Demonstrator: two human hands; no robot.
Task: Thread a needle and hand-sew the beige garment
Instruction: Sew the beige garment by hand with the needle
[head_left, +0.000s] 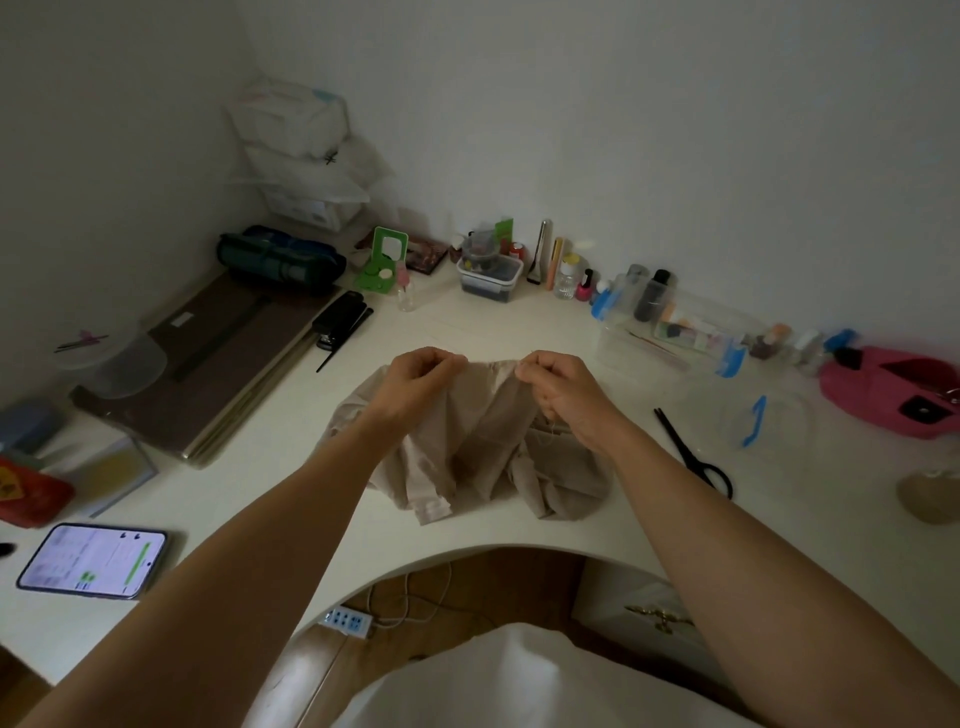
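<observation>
The beige garment lies crumpled on the white desk in front of me. My left hand and my right hand are raised over its far edge, a short gap between them. Both have fingers curled with thumb and forefinger pinched together. A thin thread hangs below my right hand. Whether either hand pinches a needle, the thread or the cloth edge is too small to tell.
Black scissors lie right of the garment. A clear box with a blue clip and a pink item sit further right. A lit phone lies front left, a stapler and a brown board at left. Small bottles line the back wall.
</observation>
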